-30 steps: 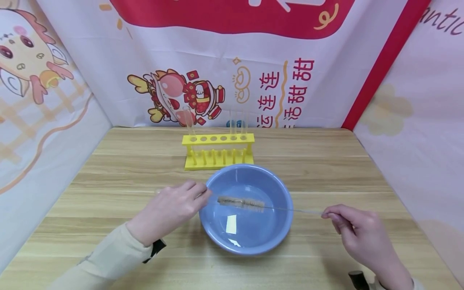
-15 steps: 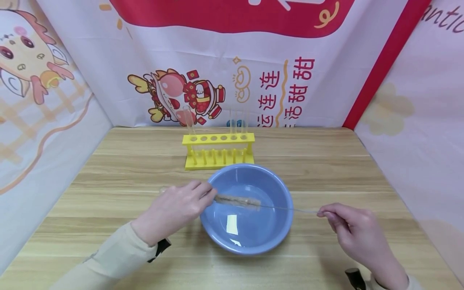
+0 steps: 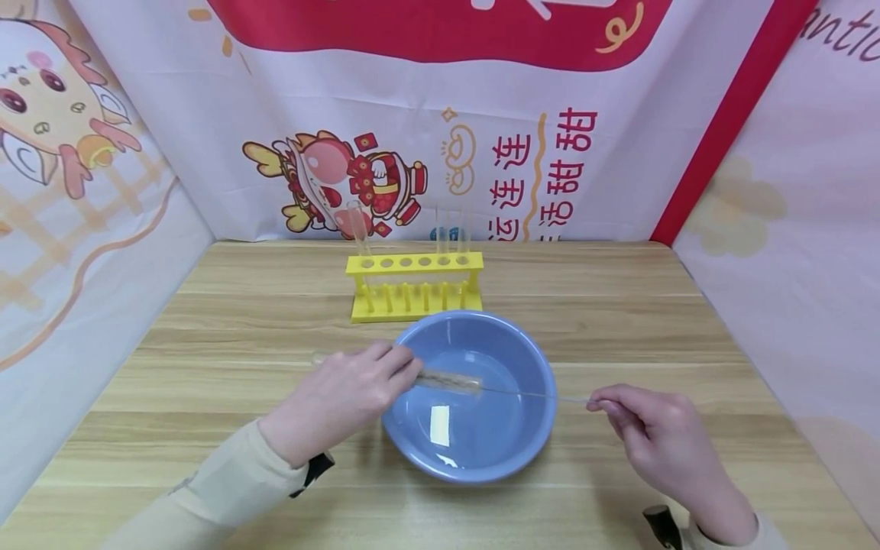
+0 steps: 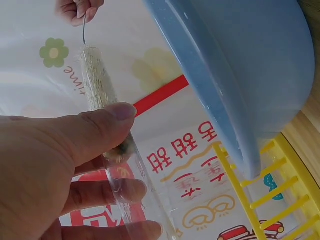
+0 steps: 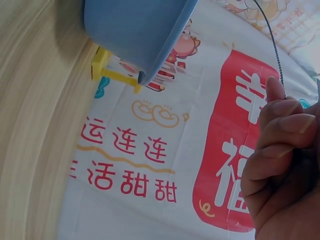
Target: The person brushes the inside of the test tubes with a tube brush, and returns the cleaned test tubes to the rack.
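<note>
My left hand grips a clear test tube at the left rim of a blue basin. Inside the tube lies the bristle head of a test tube brush, its dark tip beneath my thumb in the left wrist view. The tube's mouth points right, over the basin. To the right of the basin, my right hand pinches the end of the brush's thin twisted wire handle. The wire runs across the basin's right rim between the hands. Water with bright reflections shows in the basin.
Behind the basin stands a yellow test tube rack holding several clear test tubes. All of it sits on a wooden table, with printed cloth hanging at the back and sides.
My right hand has moved left, and the brush head has slid deeper into the test tube. My left hand, with the tube, has shifted slightly right over the basin's rim.
</note>
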